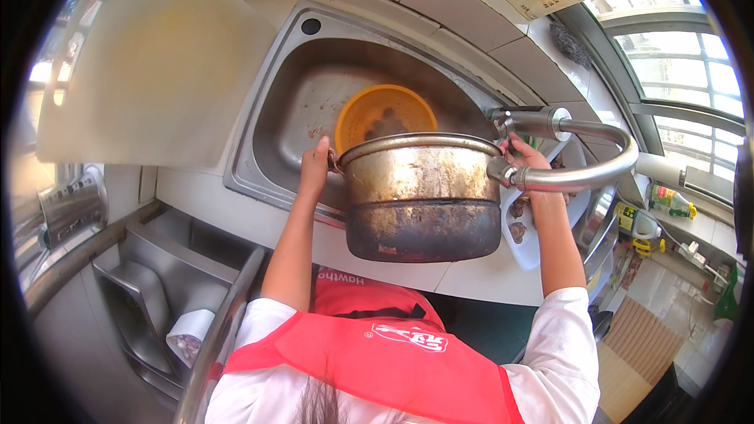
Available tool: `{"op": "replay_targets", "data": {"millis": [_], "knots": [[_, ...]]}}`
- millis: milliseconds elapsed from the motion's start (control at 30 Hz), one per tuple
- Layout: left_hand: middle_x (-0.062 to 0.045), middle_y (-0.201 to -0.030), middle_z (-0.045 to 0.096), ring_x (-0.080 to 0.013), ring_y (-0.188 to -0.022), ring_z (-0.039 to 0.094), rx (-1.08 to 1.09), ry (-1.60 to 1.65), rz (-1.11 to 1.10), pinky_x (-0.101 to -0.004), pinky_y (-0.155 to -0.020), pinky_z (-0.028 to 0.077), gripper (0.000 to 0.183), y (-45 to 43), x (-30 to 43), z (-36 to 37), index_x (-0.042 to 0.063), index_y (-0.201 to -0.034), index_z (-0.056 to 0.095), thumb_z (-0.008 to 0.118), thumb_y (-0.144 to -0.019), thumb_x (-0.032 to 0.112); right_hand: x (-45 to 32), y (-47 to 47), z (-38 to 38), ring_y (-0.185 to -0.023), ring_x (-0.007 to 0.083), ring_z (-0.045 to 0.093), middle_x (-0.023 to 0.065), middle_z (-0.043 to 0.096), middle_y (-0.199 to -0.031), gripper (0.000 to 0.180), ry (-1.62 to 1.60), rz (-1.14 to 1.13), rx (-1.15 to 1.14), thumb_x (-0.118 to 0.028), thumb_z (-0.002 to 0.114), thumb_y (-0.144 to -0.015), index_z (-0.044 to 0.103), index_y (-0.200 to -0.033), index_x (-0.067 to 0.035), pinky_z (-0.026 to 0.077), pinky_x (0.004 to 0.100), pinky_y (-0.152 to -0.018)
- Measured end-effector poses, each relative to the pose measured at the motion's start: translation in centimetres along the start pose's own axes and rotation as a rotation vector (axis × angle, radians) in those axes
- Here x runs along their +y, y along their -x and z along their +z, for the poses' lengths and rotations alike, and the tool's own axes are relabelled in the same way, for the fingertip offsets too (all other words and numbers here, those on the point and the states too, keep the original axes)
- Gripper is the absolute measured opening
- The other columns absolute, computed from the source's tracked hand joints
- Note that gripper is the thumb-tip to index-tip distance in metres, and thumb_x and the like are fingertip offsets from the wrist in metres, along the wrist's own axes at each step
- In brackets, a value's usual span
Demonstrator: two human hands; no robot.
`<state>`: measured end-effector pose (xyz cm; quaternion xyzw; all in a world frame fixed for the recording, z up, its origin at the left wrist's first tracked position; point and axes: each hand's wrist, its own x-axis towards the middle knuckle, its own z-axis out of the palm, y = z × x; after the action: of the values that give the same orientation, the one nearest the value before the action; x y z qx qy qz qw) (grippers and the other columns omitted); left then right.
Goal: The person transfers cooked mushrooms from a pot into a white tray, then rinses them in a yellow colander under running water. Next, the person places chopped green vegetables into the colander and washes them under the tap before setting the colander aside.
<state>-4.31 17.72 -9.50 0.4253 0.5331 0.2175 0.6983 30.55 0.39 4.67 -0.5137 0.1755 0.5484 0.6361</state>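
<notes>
A scorched metal pot [423,200] is tilted over the near side of a stainless steel sink [294,88], its rim towards the basin. My left hand [315,165] grips its left side handle. My right hand [524,153] is at its right side, by the other handle, partly hidden behind the faucet's end. An orange plastic basket [386,100] stands in the sink beyond the pot, with dark lumps in it that look blurred by steam. The inside of the pot is hidden from view.
A curved metal faucet [612,141] reaches close to the pot's right side. A white tray [527,241] holding brown pieces lies right of the sink. A large pale cutting board [153,70] stands at the left. Bottles [636,221] are at the far right.
</notes>
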Motion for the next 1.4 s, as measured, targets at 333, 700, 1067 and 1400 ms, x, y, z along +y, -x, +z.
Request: {"op": "replay_targets", "data": {"millis": [333,700,1067,1400], "knots": [[-0.002,-0.063,0.054,-0.0114,-0.056,0.051,-0.07,-0.042,-0.076,-0.0256,-0.054,0.042,0.052,-4.5,1.1,0.1,0.005,-0.071,0.058,0.045,-0.087,0.052,1.6,-2.1,-0.5,-0.094,0.0249,0.053,0.0124,0.048,-0.104,0.018,-0.199,-0.059,0.035,-0.002,0.049,-0.091,0.046,-0.108,0.0,0.052,0.034,-0.085],[-0.008,-0.059,0.057,-0.015,-0.058,0.052,-0.111,-0.38,0.138,-0.0286,-0.056,0.041,0.048,-10.7,8.2,-2.0,0.002,-0.061,0.052,0.041,-0.088,0.04,7.1,-2.9,0.7,-0.095,0.0244,0.056,0.0154,0.054,-0.103,0.015,-0.535,-0.035,0.212,-0.011,0.054,-0.091,0.05,-0.104,-0.005,0.051,0.0356,-0.089],[-0.008,-0.069,0.06,-0.0187,-0.07,0.053,-0.142,-0.263,0.428,-0.0301,-0.066,0.041,0.042,-5.4,19.0,-3.6,0.002,-0.065,0.049,0.035,-0.089,0.033,8.6,4.6,4.9,-0.094,0.0257,0.06,0.0151,0.06,-0.101,0.011,-0.401,-0.337,-0.135,-0.014,0.058,-0.089,0.054,-0.097,-0.007,0.053,0.0324,-0.078],[-0.015,-0.082,0.058,-0.0217,-0.081,0.052,-0.207,-0.273,0.726,-0.0325,-0.08,0.041,0.045,4.0,14.9,-5.7,0.0,-0.073,0.046,0.036,-0.088,0.041,9.9,8.7,1.4,-0.09,0.025,0.056,0.0177,0.052,-0.104,0.026,-0.26,-0.217,-0.104,-0.011,0.044,-0.094,0.039,-0.117,0.0,0.047,0.0381,-0.087]]}}
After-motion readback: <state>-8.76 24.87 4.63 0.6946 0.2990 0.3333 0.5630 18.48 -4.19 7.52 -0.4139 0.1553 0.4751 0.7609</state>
